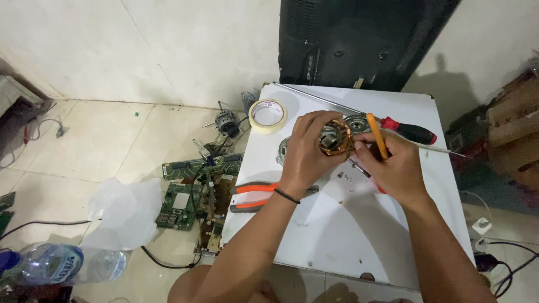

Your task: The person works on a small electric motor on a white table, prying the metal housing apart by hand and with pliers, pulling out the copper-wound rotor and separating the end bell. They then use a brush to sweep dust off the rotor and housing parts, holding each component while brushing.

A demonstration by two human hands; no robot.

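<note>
The left hand [306, 151] is wrapped around a small motor stator [334, 139] with shiny copper windings, holding it just above the white counter [337, 224]. The right hand [396, 168] is closed on an orange-handled tool [377, 136] whose tip meets the stator; which kind of tool cannot be told.

To work well here, the left hand should keep the stator steady and turned so the tip stays in plain sight. Pressure ought to be light, since the thin enamelled winding wire looks easy to nick.

The windings gleam and look ribbed and rounded. Behind the stator sits a grey metal housing [356, 120], round and dull. Small screws [343, 176] lie loose on the counter near the right hand.

A red-and-black screwdriver [409, 132] lies just past the hands, and orange-handled pliers [255, 196] rest at the counter's left edge. A tape roll [268, 115], pale and smooth, sits at the far left corner. Green circuit boards [193, 193] lie on the tiled floor [101, 140].
</note>
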